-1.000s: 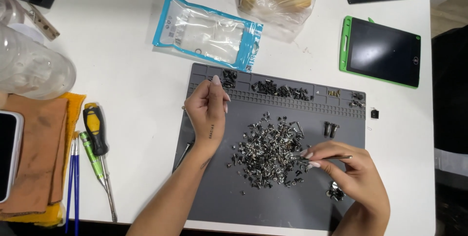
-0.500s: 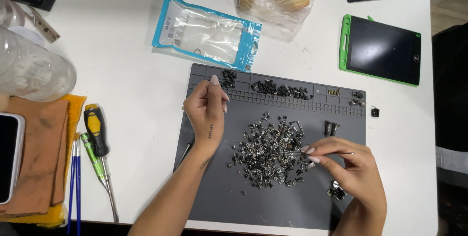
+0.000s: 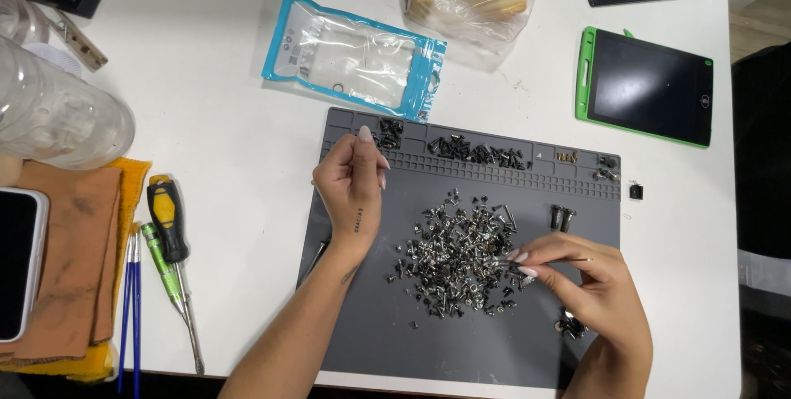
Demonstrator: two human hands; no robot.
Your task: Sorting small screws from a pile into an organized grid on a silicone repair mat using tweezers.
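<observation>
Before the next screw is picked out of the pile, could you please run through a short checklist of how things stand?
1. Tweezers held in right hand, tips at the pile's edge: ok.
2. Screw pile lying wholly on the grey mat: ok.
3. Something gripped in the tweezer tips: cannot tell, too small.
4. Left hand raised over the mat, clear of the pile: ok; whether its fingers pinch a screw: cannot tell.
5. Sorted screws in the mat's top compartments, apart from the pile: ok.
6. Screwdrivers lying left of the mat, out of the hands' way: ok.
</observation>
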